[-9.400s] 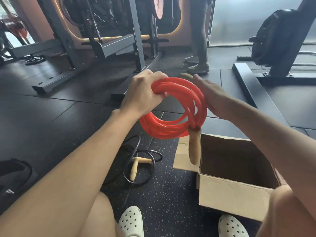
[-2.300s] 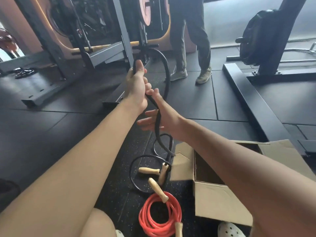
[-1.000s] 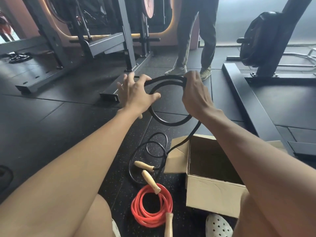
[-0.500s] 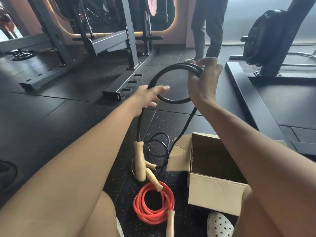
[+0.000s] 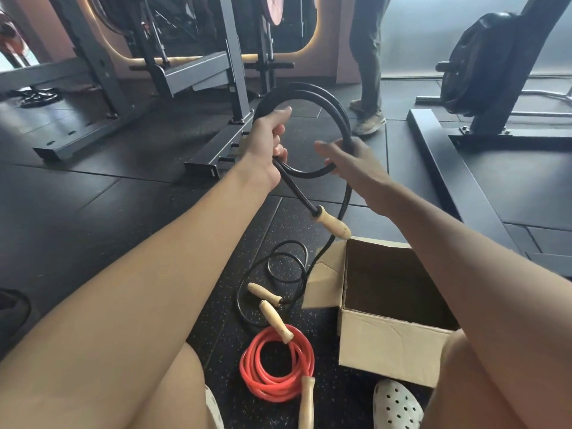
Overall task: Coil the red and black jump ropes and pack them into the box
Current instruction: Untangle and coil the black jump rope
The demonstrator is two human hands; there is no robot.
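Mid-frame, our left hand (image 5: 268,136) grips the black jump rope (image 5: 296,187) loop, right hand (image 5: 351,164) curls round it; we should match each turn.

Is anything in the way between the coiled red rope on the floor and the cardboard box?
Nothing visible blocks it. The red rope lies on the floor just left of the box, whose top is open. The black rope trails up past the box's left flap, not across the opening.
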